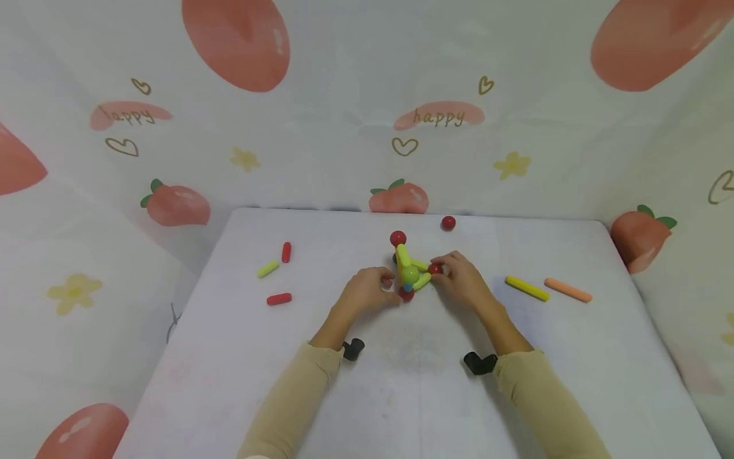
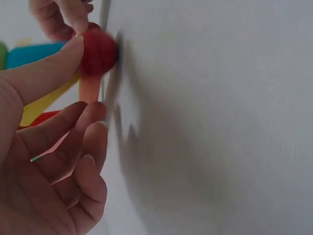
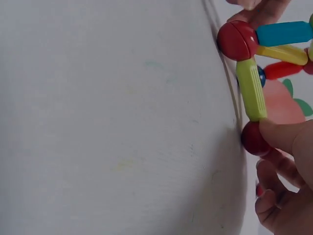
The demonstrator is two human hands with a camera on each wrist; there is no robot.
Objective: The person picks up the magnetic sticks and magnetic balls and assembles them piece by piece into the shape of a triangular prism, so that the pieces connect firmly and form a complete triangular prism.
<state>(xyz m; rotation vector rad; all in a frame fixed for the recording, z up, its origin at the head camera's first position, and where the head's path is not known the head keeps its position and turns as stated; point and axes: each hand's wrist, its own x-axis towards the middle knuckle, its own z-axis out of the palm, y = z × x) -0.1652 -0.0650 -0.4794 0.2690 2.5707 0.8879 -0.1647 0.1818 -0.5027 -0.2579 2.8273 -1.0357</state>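
Note:
A structure of coloured magnetic rods and balls stands on the table, topped by a light green ball (image 1: pixel 410 275). At its near corner is a red ball (image 2: pixel 100 54), with a blue rod (image 3: pixel 283 34) and a light green rod (image 3: pixel 251 90) joined to it. My left hand (image 1: pixel 367 290) holds the structure from the left, its thumb on that ball and its other fingers curled near an orange rod (image 2: pixel 90 89). From the right, my right hand (image 1: pixel 463 280) pinches another red ball (image 3: pixel 255 139), which touches the light green rod's far end. Part of this ball is behind the thumb.
Two red rods (image 1: pixel 286 252) and a short light green rod (image 1: pixel 267 269) lie on the left. A yellow rod (image 1: pixel 527 288) and an orange rod (image 1: pixel 568 290) lie on the right. A loose red ball (image 1: pixel 448 223) sits near the back edge, before a printed cloth (image 1: pixel 321 127).

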